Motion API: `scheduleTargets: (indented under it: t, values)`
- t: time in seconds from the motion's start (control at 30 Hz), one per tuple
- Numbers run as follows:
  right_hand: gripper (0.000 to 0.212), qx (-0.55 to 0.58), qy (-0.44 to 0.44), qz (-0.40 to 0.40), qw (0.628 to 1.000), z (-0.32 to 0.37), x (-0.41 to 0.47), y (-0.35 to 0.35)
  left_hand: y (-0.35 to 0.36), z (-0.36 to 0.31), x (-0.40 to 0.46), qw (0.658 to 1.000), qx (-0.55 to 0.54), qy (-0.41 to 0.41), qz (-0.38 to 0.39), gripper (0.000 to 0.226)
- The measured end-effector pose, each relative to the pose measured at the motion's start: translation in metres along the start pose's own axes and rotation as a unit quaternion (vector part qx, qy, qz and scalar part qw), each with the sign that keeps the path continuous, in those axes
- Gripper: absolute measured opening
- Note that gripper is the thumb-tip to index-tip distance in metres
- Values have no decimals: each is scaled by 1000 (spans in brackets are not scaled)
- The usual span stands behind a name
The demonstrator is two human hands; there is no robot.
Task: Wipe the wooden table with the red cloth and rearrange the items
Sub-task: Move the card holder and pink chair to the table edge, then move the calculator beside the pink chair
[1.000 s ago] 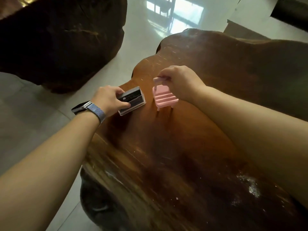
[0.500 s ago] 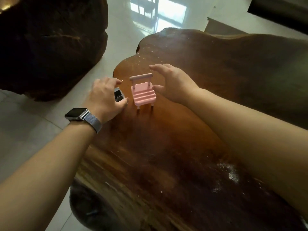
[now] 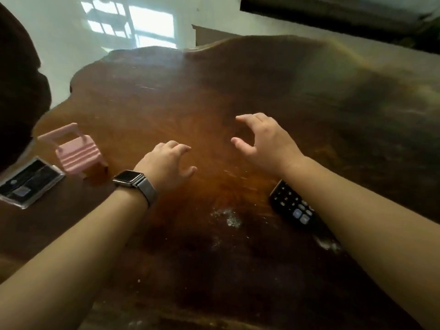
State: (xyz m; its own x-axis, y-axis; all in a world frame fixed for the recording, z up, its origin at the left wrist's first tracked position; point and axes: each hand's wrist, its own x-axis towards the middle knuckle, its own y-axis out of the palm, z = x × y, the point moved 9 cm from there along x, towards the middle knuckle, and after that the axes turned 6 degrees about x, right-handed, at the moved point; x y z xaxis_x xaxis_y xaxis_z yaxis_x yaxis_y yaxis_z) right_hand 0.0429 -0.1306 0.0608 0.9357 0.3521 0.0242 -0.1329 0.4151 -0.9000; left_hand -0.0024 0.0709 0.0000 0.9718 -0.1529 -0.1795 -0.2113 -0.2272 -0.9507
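The wooden tabletop (image 3: pixel 238 86) fills the view. Both hands hover above its middle, released and empty: the left hand (image 3: pixel 166 163) with curled fingers, the right hand (image 3: pixel 266 141) spread. At 9 o'clock stands a pink toy chair (image 3: pixel 76 151), a clear case (image 3: pixel 28 183) just beside it. A remote (image 3: pixel 292 206) lies at 4 o'clock.

dim, motion-blurred view; window glare on floor (image 3: pixel 133 29), wide-angle bending at edges.

Pink slatted toy chair (image 3: pixel 76 151); reddish-brown table (image 3: pixel 190 96); black remote (image 3: pixel 294 208); grey watch band (image 3: pixel 147 190).
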Motion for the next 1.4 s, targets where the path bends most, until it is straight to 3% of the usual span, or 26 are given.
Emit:
scheduleTargets:
  t: [0.3,0.5,0.63,1.0,1.4]
  values:
    - [57,-26,200,11,979,-166,-85,-40,72,-115,38,995,11,64,73,61]
    - [44,-5,272,54,961,-216,-115,-20,94,-152,45,992,58,86,76,61]
    - [22,49,274,58,959,-228,-123,-7,97,-154,47,992,70,84,57,60]
    - [15,77,257,12,963,-212,-103,-13,78,-129,40,998,9,58,38,51]
    - [15,76,127,46,988,-79,5,7,36,0,-8,998,0,-68,9,56]
